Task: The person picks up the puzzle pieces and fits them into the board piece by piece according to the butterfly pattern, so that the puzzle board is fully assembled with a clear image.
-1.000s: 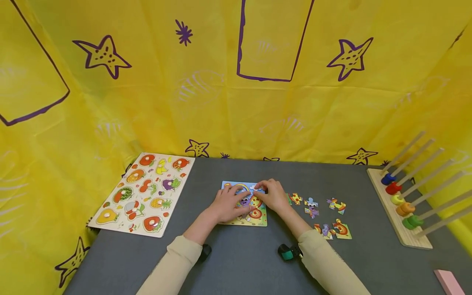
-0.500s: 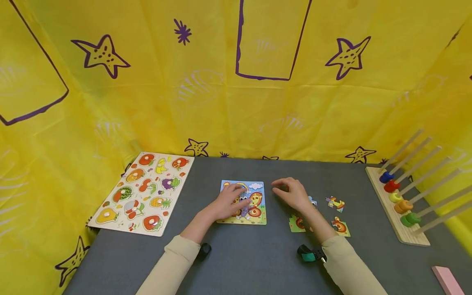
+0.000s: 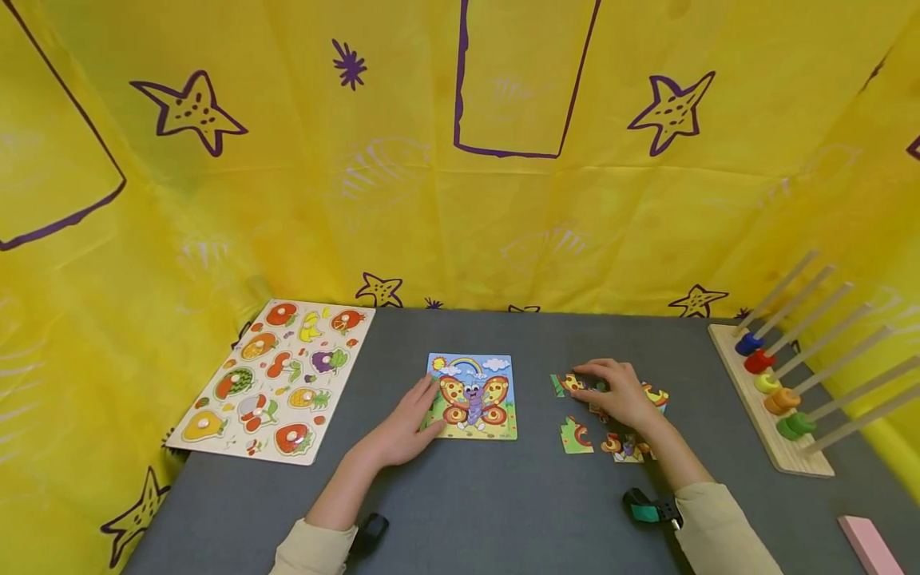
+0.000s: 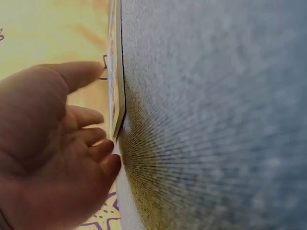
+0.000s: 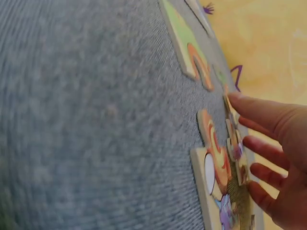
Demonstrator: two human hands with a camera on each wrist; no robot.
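left hand [image 3: 398, 427] laid flat, fingers straight, on butterfly puzzle board [image 3: 472, 395] mid-counter | right hand [image 3: 620, 394] spread, fingers straight, over loose puzzle pieces [image 3: 577, 436] toward right edge | risk judged: pieces scattered by sweeping fingers

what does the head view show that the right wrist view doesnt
Only the head view shows the left hand resting at the butterfly puzzle's left edge, the fruit board and the ring rack. Only the right wrist view shows, close up, the thickness of the loose pieces and the straight fingers over them. Both show the right hand on the loose pieces, the grey table and the yellow cloth.
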